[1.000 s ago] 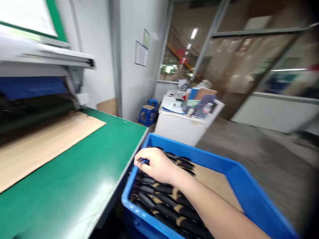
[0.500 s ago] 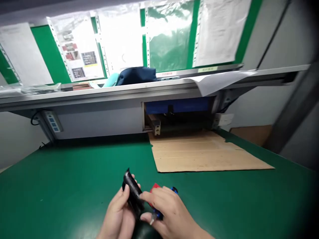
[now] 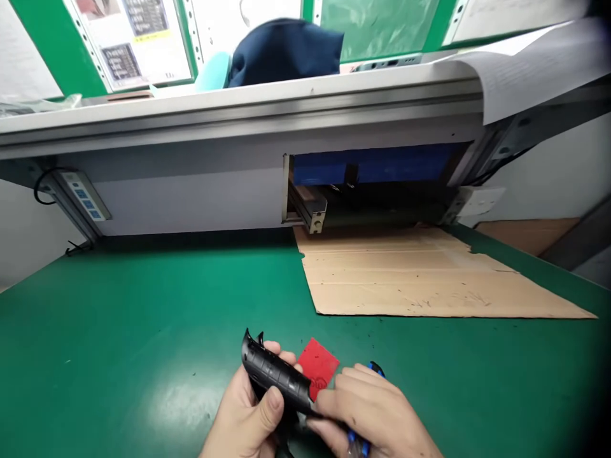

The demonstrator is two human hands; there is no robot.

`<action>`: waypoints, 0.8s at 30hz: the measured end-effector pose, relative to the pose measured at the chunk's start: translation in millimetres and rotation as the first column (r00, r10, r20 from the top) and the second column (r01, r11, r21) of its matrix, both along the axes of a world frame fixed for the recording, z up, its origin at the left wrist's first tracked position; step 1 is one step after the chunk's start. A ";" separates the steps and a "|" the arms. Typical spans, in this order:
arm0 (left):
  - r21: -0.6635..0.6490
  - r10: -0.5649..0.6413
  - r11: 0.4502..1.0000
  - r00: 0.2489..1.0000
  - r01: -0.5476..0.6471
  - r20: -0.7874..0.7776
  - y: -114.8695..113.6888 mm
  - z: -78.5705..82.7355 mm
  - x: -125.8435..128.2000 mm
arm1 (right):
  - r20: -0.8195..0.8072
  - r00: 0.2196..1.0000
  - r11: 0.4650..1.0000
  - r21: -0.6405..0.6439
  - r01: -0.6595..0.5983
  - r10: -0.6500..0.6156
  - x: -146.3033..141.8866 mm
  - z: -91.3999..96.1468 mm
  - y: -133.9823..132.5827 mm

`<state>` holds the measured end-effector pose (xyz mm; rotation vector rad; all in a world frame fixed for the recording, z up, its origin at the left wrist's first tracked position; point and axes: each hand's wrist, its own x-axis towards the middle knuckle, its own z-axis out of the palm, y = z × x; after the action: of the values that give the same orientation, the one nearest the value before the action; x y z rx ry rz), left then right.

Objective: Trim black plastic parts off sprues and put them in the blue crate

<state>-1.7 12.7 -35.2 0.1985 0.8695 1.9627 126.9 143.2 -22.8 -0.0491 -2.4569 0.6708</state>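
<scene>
My left hand [image 3: 255,407] is wrapped round a black curved plastic shell [image 3: 277,372], with the thumb pressed on its near side. The shell slants down to the right and shows ribs or slots along its inner face. At its lower right end are the fingertips of my right hand [image 3: 370,407]. That hand is closed round a blue and black handled tool [image 3: 377,368], whose ends show above and below the fingers; its working end is hidden. A flat red square piece [image 3: 317,361] lies on the green table just behind the shell.
A cardboard sheet [image 3: 382,286] with dark specks covers part of the green table [image 3: 143,305]. Beyond it, a metal rail end [image 3: 316,221] juts from an opening under the shelf [image 3: 214,117]. A power strip [image 3: 86,196] is at the left, and a paper sheet [image 3: 534,76] overhangs the shelf.
The view has moved nearer and lower. The black shell has turned from steep to flatter, and my left thumb has shifted along it. The red piece shows more fully beside my right hand.
</scene>
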 end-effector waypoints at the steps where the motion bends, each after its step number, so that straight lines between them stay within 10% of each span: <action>1: 0.006 0.011 1.000 1.000 -0.011 -0.016 -0.6 1.5 -0.1 | 0.001 1.000 0.998 -0.054 0.024 -0.024 0.8 0.6 0.5; 24: -0.021 0.011 1.000 0.970 -0.016 -0.243 -12.5 6.7 0.4 | 0.098 0.968 0.965 0.151 0.214 -0.230 2.3 10.3 -5.0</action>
<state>-1.4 0.2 -28.5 0.4282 1.0528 1.9664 129.2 138.2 -12.5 -0.3124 -2.5517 0.4075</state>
